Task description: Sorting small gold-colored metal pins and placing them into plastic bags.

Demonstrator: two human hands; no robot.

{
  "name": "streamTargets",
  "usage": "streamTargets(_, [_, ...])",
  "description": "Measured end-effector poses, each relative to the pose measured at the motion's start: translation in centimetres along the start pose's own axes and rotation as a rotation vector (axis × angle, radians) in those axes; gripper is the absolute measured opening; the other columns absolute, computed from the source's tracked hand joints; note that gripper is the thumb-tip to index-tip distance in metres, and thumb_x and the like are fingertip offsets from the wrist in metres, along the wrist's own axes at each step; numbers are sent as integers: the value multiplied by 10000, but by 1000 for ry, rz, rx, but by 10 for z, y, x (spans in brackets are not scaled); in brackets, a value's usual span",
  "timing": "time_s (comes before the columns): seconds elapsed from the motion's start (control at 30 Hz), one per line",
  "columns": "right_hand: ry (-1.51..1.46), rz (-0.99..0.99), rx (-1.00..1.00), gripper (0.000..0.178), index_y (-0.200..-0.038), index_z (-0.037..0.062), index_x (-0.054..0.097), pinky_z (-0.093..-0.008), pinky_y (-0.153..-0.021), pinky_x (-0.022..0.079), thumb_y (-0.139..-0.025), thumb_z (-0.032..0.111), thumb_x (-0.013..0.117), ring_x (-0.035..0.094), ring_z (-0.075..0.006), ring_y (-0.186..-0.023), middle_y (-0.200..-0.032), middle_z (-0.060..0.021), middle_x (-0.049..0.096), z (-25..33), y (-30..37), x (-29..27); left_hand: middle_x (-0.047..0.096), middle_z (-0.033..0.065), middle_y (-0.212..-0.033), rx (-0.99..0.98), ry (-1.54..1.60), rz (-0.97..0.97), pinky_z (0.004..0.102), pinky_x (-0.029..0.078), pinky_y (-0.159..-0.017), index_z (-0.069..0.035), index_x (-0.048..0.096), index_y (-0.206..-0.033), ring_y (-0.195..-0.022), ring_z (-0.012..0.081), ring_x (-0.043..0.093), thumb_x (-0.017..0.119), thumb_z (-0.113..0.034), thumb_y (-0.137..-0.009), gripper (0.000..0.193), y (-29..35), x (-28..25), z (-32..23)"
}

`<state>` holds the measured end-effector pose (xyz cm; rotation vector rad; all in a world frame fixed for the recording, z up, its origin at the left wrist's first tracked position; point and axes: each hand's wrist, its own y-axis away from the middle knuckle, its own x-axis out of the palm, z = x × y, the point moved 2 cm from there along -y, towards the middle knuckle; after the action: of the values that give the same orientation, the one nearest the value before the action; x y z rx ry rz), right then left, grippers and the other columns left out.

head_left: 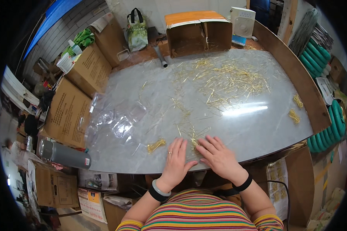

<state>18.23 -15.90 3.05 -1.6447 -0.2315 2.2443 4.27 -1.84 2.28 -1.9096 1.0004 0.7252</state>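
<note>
Near the front edge of the grey tabletop (pixel 150 104), my left hand (pixel 176 159) lies palm down, its fingers stretched out and close together. My right hand (pixel 219 156) is beside it, also palm down with fingers extended. Between the hands is a small heap of thin gold-coloured wire pins (pixel 193 138); the right fingertips touch its side. Just left of my left hand sits a gathered bundle of gold pins (pixel 156 145). A large loose spread of gold pins (pixel 235 81) covers the far right part of the table. Anything beneath the palms is hidden.
Clear plastic boxes (pixel 121 125) lie at the left, with a grey bottle (pixel 64 154) in front. Two small pin bundles (pixel 294 116) are at the right. An orange-topped cardboard box (pixel 198 32) stands at the back. A cardboard wall (pixel 297 69) borders the right side.
</note>
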Motion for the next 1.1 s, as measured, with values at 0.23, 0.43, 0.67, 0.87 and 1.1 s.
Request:
streamTargets(0.23, [-196,-115,-15,535,-1319,111,593,-506,-1117,390,-812,147,759,508,-349,-1292,-1356,-92,574,-7,0,-9,417,245,-1459,19,-42,149,537,292,-1172,71,382,-1456,-1402,447,350,796,-277,-827,829,-3,3,9])
streamTargets(0.43, [10,-101,221,428,-1234,97,633,-483,-968,444,-830,176,752,562,-333,-1106,-1197,-102,617,-5,15,-22,445,223,-1469,85,-44,199,550,285,-1172,44,402,-1466,-1407,425,365,745,-339,-871,786,-12,5,-1])
streamTargets(0.67, [-3,114,-117,432,-1215,91,650,-420,-1006,450,-785,47,635,562,-313,-1162,-1236,-104,622,-17,-55,-42,487,166,-1457,165,-166,182,542,301,-1176,-7,496,-1431,-1401,388,384,676,-319,-913,631,-11,11,-5])
streamTargets(0.87, [-2,208,-341,285,-1097,100,655,-425,-908,498,-813,87,637,607,-306,-1083,-1144,-111,622,-51,-116,-6,529,167,-1390,176,-132,105,524,355,-1137,8,559,-1357,-1316,398,432,687,-296,-893,569,-12,8,-9])
streamTargets(1.1, [-16,297,-1,179,-1009,31,604,-443,-842,527,-856,92,674,625,-364,-996,-1003,-155,608,-58,-112,-9,527,174,-1396,152,-121,96,493,375,-1121,26,556,-1348,-1303,401,433,692,-287,-892,569,-11,4,-7])
